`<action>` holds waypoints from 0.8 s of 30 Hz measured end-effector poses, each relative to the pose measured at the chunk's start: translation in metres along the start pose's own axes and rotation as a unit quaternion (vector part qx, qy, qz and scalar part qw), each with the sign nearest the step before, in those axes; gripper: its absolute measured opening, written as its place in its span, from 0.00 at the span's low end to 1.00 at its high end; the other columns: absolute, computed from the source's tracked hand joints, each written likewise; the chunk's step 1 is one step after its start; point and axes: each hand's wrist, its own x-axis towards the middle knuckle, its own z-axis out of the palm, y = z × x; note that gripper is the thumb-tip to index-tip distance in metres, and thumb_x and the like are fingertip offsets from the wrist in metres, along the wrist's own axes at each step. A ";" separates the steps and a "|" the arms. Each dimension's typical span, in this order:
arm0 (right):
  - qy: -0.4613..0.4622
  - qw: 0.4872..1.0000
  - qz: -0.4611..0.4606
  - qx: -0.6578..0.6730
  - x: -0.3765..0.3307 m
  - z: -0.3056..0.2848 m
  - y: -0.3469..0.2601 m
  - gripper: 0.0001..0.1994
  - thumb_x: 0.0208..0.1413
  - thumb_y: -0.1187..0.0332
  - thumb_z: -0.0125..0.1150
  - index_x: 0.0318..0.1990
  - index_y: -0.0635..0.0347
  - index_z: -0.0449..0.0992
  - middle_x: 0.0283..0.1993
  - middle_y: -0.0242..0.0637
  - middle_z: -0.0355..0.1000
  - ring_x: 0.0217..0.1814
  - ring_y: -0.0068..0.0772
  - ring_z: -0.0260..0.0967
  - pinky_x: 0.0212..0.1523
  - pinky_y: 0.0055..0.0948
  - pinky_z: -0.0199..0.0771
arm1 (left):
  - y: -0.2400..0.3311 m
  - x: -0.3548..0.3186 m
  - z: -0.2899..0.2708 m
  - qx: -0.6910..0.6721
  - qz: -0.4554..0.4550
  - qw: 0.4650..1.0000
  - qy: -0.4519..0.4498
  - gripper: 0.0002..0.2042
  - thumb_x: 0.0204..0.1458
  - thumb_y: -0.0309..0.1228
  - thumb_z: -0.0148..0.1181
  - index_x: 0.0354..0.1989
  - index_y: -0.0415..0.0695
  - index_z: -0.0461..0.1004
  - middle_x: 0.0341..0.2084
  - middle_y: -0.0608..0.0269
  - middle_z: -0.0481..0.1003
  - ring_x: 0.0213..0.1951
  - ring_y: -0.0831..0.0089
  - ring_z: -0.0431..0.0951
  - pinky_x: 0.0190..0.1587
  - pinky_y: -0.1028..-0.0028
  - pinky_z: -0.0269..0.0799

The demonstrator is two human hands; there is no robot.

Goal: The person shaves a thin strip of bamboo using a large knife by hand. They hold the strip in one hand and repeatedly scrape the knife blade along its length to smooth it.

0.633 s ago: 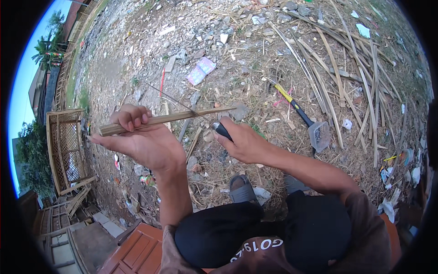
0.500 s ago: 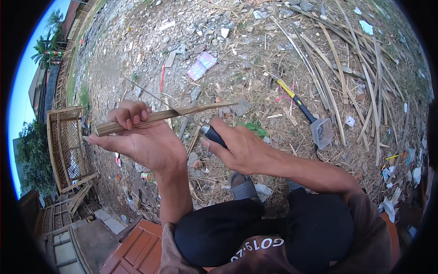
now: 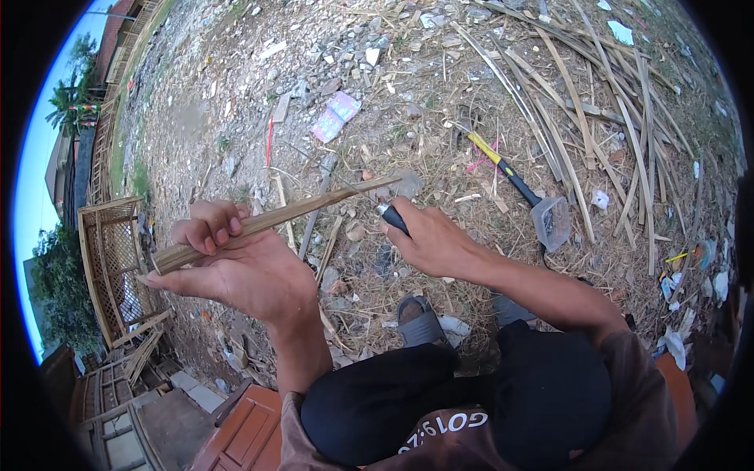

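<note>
A long wooden strip [image 3: 302,209], likely bamboo, lies across my left palm and points to the right, its far end tapered. My left hand [image 3: 255,275] is palm up, fingers curled over the strip and thumb beneath its thick end. My right hand [image 3: 440,239] is closed around the black handle of a knife [image 3: 395,221]. The thin blade runs up and left from the handle and crosses the strip near its tapered end. Blur makes the blade's edge hard to make out.
A hammer [image 3: 503,166] with a yellow and black handle lies on the ground, its handle end by a clear plastic container [image 3: 553,223]. Long split strips [image 3: 585,110] are heaped at the far right. A lattice panel [image 3: 116,267] stands at the left.
My right hand has moved the knife right and slightly up, so the blade now crosses the strip closer to its tapered end. The strip's thick end has dipped lower.
</note>
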 end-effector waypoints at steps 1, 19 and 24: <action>0.009 0.998 -0.044 0.036 -0.006 0.002 -0.015 0.13 0.62 0.64 0.51 0.43 0.67 0.62 0.19 0.52 0.68 0.22 0.56 0.70 0.26 0.49 0.66 | 0.000 -0.001 -0.001 0.009 0.003 1.000 -0.001 0.30 0.60 0.65 0.27 0.22 0.51 0.52 0.20 0.70 0.52 0.26 0.76 0.54 0.34 0.76 0.53; 0.030 0.994 -0.064 0.079 0.011 0.037 0.023 0.15 0.63 0.61 0.52 0.43 0.65 0.61 0.19 0.50 0.66 0.20 0.55 0.69 0.23 0.47 0.65 | -0.009 0.002 -0.020 -0.018 0.016 0.998 -0.062 0.29 0.54 0.66 0.39 0.23 0.50 0.60 0.16 0.72 0.54 0.21 0.76 0.56 0.35 0.71 0.57; 0.021 0.992 -0.071 0.105 0.019 0.030 0.024 0.14 0.62 0.62 0.53 0.43 0.65 0.62 0.19 0.50 0.67 0.20 0.54 0.71 0.22 0.44 0.67 | -0.004 0.004 -0.027 -0.011 0.018 0.994 -0.108 0.28 0.54 0.65 0.42 0.24 0.50 0.59 0.13 0.74 0.50 0.19 0.79 0.51 0.32 0.72 0.56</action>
